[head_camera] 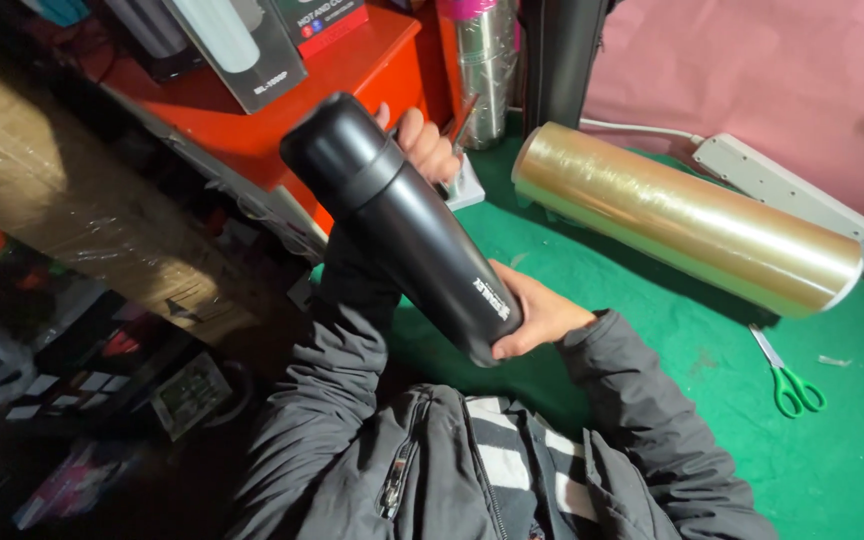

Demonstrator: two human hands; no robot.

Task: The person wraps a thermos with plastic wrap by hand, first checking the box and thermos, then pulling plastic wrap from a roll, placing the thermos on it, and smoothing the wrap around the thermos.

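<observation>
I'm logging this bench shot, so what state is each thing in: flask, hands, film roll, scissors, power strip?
Black flask: cap on, tilted, held off the table.
Left hand: gripping the flask near its cap end.
Right hand: gripping the flask's base end.
Roll of clear film: lying on its side on the green table, wound up.
Green-handled scissors: lying flat, blades closed.
White power strip: lying behind the roll; switch state cannot be seen.

Matte black flask (407,225) — green table cover (672,330), green-handled scissors (790,380), amber film roll (687,215).
</observation>
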